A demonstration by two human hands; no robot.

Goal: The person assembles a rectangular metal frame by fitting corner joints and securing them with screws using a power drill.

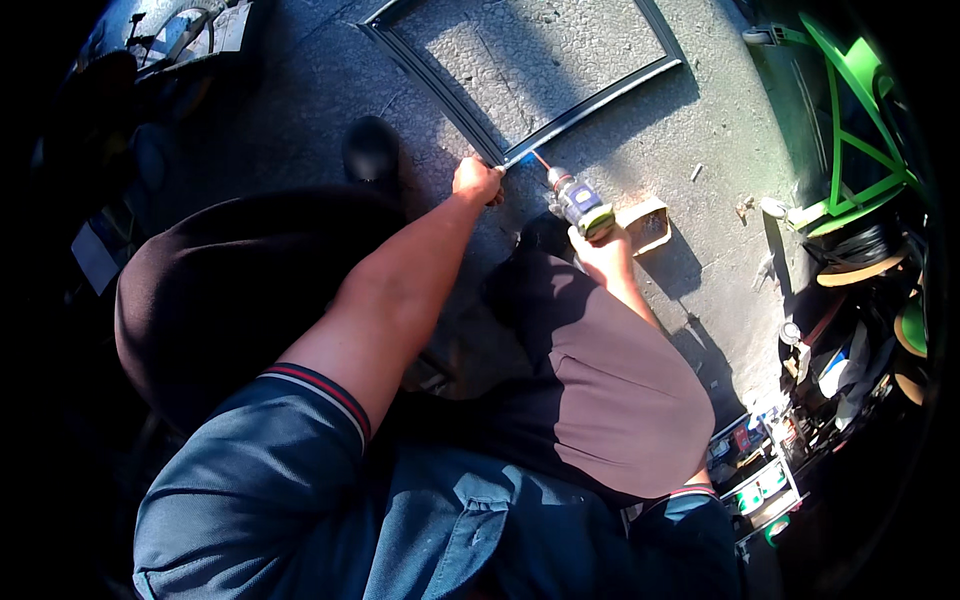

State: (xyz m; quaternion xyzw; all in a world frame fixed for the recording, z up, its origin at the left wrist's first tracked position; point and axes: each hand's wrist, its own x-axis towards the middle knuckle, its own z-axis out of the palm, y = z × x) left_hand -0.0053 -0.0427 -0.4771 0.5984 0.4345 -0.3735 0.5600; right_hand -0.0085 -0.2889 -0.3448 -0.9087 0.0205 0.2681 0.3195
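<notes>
Sunlit and shaded grey concrete floor point(690, 150) spreads under the work. On it lies a dark, hollow rectangular frame point(440, 92) of grooved profile, beyond both hands, its near corner right at the left hand and its far side cut off by the view. A dark-and-lime-green drill point(582, 203) points at the frame, the right hand point(605, 250) wrapped closed around it. Beside it sits an open yellowish box point(655, 243). The left hand point(478, 182) has its fingers curled in at the near corner; whether they grip it cannot be told. The slim reddish bit point(542, 160) ends just beside the frame's near rail.
</notes>
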